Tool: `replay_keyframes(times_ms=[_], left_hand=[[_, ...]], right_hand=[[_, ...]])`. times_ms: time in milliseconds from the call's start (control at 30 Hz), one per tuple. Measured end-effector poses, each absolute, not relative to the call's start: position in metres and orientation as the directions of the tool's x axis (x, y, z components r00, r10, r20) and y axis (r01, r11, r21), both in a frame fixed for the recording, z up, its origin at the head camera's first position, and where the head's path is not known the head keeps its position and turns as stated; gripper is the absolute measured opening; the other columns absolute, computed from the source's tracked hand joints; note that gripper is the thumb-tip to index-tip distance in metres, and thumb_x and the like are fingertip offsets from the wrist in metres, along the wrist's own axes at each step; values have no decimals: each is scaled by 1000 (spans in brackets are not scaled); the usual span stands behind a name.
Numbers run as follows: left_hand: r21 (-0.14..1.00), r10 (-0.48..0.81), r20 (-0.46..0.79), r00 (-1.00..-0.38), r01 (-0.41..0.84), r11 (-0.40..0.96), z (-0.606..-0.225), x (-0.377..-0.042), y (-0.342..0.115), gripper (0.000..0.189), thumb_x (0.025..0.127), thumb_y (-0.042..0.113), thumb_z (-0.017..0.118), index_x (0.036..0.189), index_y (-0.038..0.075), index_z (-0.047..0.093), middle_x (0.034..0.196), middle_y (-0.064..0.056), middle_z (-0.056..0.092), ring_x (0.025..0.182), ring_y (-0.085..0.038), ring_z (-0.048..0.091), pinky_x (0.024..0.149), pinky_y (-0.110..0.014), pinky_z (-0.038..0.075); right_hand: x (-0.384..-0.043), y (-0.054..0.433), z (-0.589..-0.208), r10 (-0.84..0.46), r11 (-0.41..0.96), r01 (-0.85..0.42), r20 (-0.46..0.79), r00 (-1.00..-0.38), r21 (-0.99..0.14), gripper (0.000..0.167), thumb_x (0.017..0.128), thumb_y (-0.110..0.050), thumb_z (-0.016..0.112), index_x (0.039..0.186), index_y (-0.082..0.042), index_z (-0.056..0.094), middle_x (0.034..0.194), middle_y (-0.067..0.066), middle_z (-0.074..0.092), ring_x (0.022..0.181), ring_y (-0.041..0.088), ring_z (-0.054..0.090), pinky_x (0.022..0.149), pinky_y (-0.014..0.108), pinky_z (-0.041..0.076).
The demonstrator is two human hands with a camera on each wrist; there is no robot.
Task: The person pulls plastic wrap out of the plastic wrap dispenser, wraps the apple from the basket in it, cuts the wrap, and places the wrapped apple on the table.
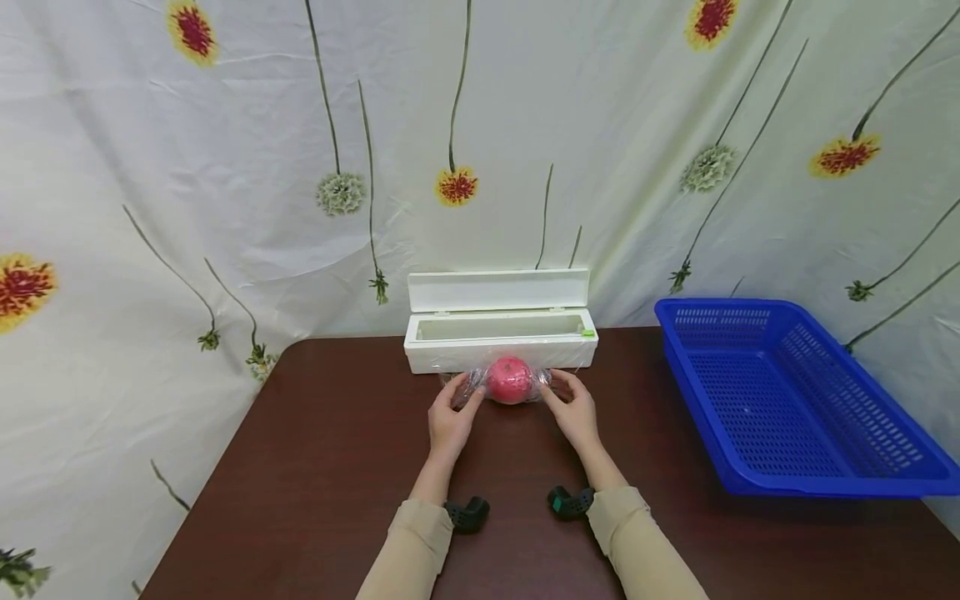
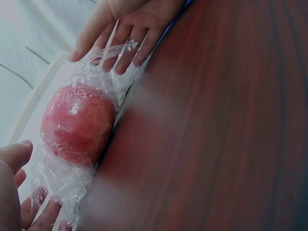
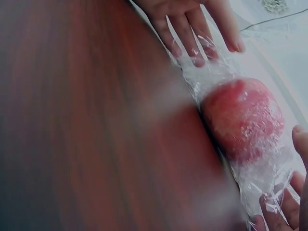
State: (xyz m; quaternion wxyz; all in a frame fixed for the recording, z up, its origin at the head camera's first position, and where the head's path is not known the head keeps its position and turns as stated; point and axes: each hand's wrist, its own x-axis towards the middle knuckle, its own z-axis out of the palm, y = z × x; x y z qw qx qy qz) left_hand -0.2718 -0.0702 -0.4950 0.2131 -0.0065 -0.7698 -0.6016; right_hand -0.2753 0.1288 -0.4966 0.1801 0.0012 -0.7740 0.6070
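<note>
A round red apple-like fruit (image 1: 510,380) lies on the table, covered in clear cling film (image 2: 103,79) that is bunched and wrinkled on both sides of it. My left hand (image 1: 452,421) is at the fruit's left, its fingers under the loose film and its thumb apart from them. On the other side, my right hand (image 1: 573,410) has its fairly straight fingers at the film, the thumb likewise spread away. Just behind the fruit stands a white cling film dispenser (image 1: 501,356) with its lid (image 1: 498,291) raised; film stretches across its front.
A blue perforated plastic basket (image 1: 738,482) stands on the right of the dark brown table (image 1: 330,467). At the dispenser's right end sits a small green slider (image 1: 588,333). A white flower-printed cloth (image 1: 262,125) hangs behind the table. Each wrist wears a black band (image 1: 467,515).
</note>
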Motion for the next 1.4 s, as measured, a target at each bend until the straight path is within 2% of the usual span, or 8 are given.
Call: replay_keyframes(times_ms=[233,467,800,967,1200,1400], left_hand=[[913,-168,320,-932,256,318,-496,-274,-65,46,82,26,74,124,13,62,124,-8,60,115,-25,53,95,-45,42],[872,-93,372,-924,314,375,-499,-278,-62,47,82,26,74,125,11,60,126,-11,59,116,-29,53,96,-47,41],[850,-24,381,-924,339,403,-500,-275,-62,48,82,25,74,127,16,60,124,-7,61,112,-24,56,94,-46,43],[852,-14,373,-928,336,401,-499,-268,-62,48,83,25,73,127,14,60,126,-7,60,113,-25,56,94,-45,44],[839,-20,379,-925,335,428,-500,-264,-61,48,82,27,74,127,15,60,126,-8,60,115,-28,54,96,-47,42],[830,-20,381,-924,333,447,-500,-263,-62,49,80,28,75,126,15,61,125,-9,60,116,-29,54,96,-48,41]], right_hand=[[-275,120,-496,193,266,-206,262,-946,-942,57,79,-27,77,126,-4,54,122,18,58,111,32,55,94,44,45],[-278,117,-498,144,297,-250,303,-942,-921,64,75,-20,81,130,-6,51,124,19,56,111,32,55,94,45,44],[-279,117,-498,104,350,-252,304,-947,-902,60,77,-19,79,129,-9,53,127,14,55,109,31,55,91,46,46],[-276,117,-498,105,363,-221,276,-956,-905,57,76,-21,80,127,-11,57,125,13,57,103,30,57,88,45,48],[-270,118,-497,104,368,-182,235,-966,-912,57,76,-23,80,127,-11,56,124,14,58,105,30,57,88,45,48],[-268,119,-497,97,407,-165,222,-970,-899,57,76,-28,80,126,-13,57,122,12,59,97,26,57,84,43,49]])
